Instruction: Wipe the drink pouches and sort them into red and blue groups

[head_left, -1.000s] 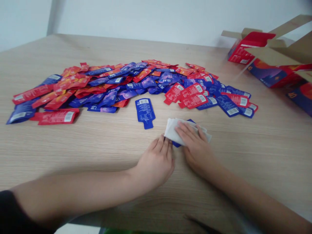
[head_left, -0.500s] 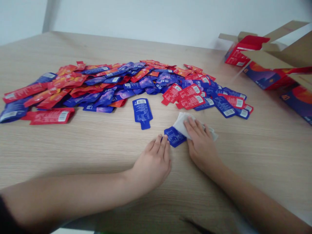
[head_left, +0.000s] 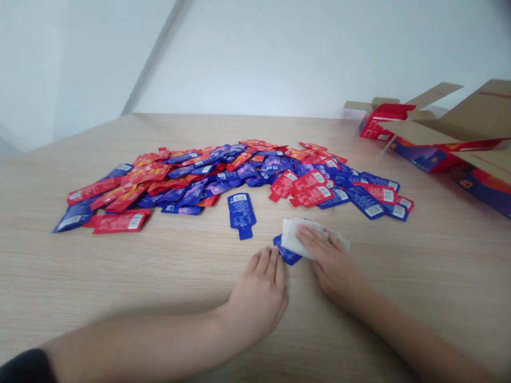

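Observation:
A blue bottle-shaped sachet point(head_left: 289, 258) lies flat on the wooden table, its upper part covered by a folded white wipe point(head_left: 290, 234). At its lower left end, the fingertips of my left hand point(head_left: 259, 290) are pressed together and pin its edge down. My right hand point(head_left: 329, 260) lies on the wipe and presses it against the sachet, fingers close together. Another blue sachet point(head_left: 241, 215), barcode up, rests by itself just beyond my left hand. Whether the wipe is cloth or paper I cannot tell.
A long heap of red and blue sachets point(head_left: 191, 183) arcs across the table behind my hands. Several flat ones, among them a blue sachet point(head_left: 365, 199), spread at its right end. Open cardboard boxes, including a small red box point(head_left: 377, 125) and a blue box point(head_left: 423, 154), stand at the right.
My head view has tilted up, so everything sits lower in the picture. The wipe under my right hand has slid left over the sachet and covers more of it.

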A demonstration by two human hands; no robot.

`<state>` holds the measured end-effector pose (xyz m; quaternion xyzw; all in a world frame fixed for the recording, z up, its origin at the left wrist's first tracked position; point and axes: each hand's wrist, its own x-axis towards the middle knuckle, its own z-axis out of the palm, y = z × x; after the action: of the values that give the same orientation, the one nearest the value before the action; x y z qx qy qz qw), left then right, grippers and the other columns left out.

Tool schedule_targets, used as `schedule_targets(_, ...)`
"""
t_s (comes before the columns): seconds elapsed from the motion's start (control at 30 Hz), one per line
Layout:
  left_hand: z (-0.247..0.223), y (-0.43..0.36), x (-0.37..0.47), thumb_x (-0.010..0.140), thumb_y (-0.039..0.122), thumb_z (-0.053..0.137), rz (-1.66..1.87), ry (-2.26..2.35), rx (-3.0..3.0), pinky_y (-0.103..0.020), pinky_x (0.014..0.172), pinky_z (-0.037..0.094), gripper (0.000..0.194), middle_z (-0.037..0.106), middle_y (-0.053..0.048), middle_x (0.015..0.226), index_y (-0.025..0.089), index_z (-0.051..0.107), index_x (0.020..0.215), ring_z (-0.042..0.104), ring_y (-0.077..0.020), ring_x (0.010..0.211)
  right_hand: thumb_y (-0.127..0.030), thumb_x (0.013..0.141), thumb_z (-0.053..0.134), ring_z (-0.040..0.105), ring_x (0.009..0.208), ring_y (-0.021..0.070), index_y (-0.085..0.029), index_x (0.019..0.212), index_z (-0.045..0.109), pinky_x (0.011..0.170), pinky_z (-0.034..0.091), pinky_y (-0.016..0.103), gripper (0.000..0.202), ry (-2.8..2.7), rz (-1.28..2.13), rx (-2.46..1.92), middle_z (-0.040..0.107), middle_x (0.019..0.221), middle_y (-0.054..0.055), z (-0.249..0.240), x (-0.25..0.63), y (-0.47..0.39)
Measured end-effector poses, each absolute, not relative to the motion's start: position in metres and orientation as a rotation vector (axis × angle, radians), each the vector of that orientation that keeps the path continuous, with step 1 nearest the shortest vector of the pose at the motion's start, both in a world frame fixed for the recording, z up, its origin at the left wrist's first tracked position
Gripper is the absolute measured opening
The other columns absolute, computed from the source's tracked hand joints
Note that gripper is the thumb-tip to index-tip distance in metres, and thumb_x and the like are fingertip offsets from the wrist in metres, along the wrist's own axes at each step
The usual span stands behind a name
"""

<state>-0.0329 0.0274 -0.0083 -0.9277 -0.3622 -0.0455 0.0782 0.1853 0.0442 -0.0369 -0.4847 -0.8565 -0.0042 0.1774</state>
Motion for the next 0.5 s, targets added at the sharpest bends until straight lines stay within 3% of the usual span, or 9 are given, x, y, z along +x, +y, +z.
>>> schedule_targets(0.2, 0.002, 0.034, -0.013, 0.099, 0.041, 0.036, 0.029, -1.198, -2.941, -0.057, 0.106, 0.041, 0.057, 0.042, -0.024, 0.149, 0.008, 0.049, 0.143, 0.04, -0.0427, 0.137, -0.024, 0.095, 0.035, 0.056, 0.127, 0.0251, -0.019, 0.14, 0.051, 0.107, 0.045, 0.047, 0.048, -2.018, 0.151, -1.666, 0.06, 0.137, 0.009, -0.038, 0.252, 0.06)
schedule_targets(0.3, -0.004, 0.054, 0.015, 0.1, 0.045, 0.031, 0.051, -1.266, -2.982, -0.058, 0.11, 0.035, 0.065, 0.028, -0.026, 0.155, 0.004, 0.038, 0.149, 0.031, -0.0441, 0.142, -0.031, 0.095, 0.034, 0.06, 0.122, 0.0272, -0.015, 0.133, 0.058, 0.104, 0.049, 0.046, 0.048, -1.885, 0.11, -1.733, 0.065, 0.13, 0.012, -0.04, 0.275, 0.067)
schedule_targets(0.5, -0.007, 0.143, 0.074, 0.099, 0.044, 0.031, -0.017, -1.321, -2.934, -0.055, 0.114, 0.028, 0.066, 0.025, -0.022, 0.159, 0.005, 0.032, 0.152, 0.026, -0.0402, 0.145, -0.035, 0.093, 0.035, 0.065, 0.113, 0.0307, -0.014, 0.127, 0.064, 0.095, 0.055, 0.046, 0.049, -1.77, 0.02, -1.841, 0.069, 0.121, 0.014, -0.053, 0.31, 0.077)
